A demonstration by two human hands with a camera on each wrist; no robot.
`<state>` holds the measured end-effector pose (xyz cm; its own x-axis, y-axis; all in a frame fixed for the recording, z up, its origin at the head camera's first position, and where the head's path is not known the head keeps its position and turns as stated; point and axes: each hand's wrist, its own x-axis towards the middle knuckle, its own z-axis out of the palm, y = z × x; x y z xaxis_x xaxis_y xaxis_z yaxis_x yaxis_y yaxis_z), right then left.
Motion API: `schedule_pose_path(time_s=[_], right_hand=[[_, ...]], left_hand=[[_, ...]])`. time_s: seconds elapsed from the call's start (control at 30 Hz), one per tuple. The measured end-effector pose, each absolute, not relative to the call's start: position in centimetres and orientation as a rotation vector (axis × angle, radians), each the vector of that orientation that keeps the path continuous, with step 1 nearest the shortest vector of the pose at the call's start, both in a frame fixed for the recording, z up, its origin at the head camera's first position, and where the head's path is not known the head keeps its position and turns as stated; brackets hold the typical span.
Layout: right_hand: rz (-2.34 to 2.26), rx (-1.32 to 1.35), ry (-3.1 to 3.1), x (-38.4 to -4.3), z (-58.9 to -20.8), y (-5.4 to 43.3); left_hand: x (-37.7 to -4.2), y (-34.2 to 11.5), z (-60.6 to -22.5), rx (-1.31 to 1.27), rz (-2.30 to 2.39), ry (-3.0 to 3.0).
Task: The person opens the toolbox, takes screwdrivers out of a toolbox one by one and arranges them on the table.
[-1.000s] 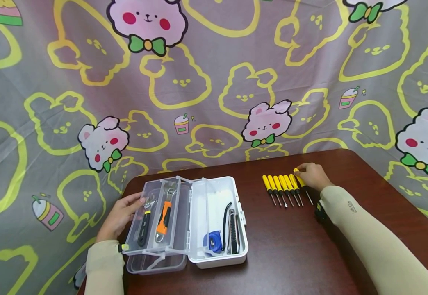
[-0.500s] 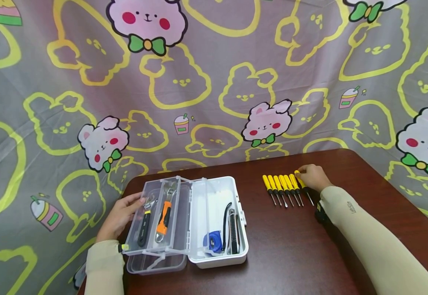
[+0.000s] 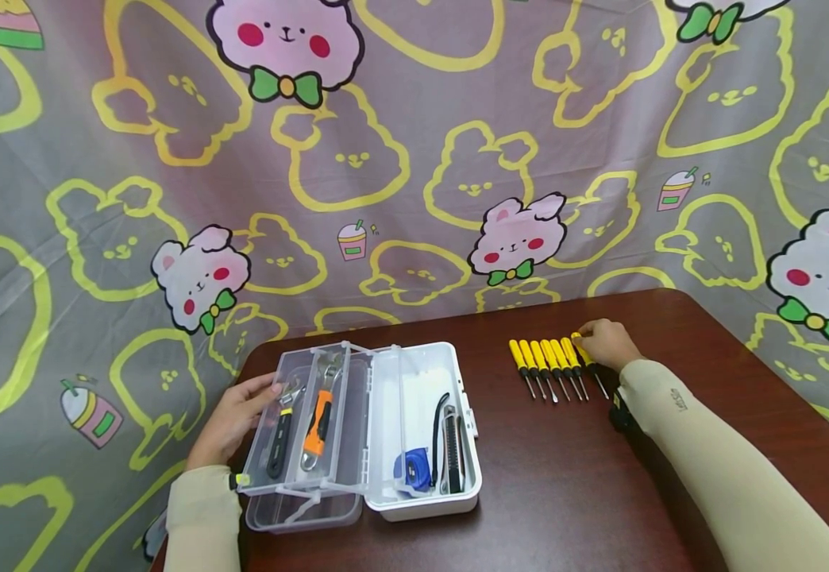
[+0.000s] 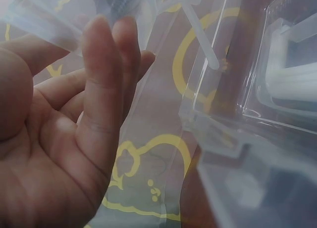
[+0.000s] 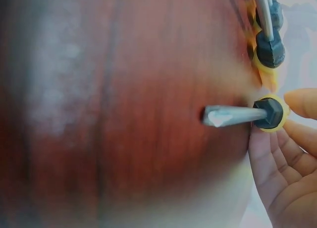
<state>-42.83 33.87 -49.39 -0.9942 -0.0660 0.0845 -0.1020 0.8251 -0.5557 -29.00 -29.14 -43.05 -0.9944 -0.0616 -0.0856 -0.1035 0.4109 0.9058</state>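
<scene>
In the head view my left hand point(image 3: 240, 413) grips the outer edge of a toolbox's clear tray point(image 3: 260, 465), folded out to the left. Two adjustable wrenches lie in that tray: one black-handled point(image 3: 281, 441), one orange-and-black point(image 3: 318, 421). The white toolbox base point(image 3: 425, 365) holds a blue tape measure point(image 3: 414, 469) and a utility knife point(image 3: 451, 453). At the far right my right hand point(image 3: 609, 343) pinches the yellow handle of a screwdriver point(image 3: 582, 349). The right wrist view shows this screwdriver point(image 5: 267, 113) end-on, its flat blade close over the tabletop.
Several yellow-handled screwdrivers point(image 3: 545, 357) lie side by side left of the right hand. Everything rests on a dark red-brown table point(image 3: 529, 477). A patterned cloth point(image 3: 414, 159) hangs behind the table and at its sides.
The right hand and its screwdriver have shifted very slightly toward the person, bringing the handle end nearer in line with the row. The left hand and toolbox have stayed in place.
</scene>
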Motion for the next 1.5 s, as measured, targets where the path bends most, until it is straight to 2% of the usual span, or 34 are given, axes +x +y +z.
schedule_pose_path(time_s=[1.1,1.5], right_hand=[[0.804,0.071,-3.048,-43.12,-48.82,33.78],[0.825,0.126,-3.042,-43.47,-49.07,34.45]], left_hand=[[-29.18,-29.28,-42.85,-0.171,1.672,2.589],[-29.25,-29.27,-42.71,-0.169,1.675,2.569]])
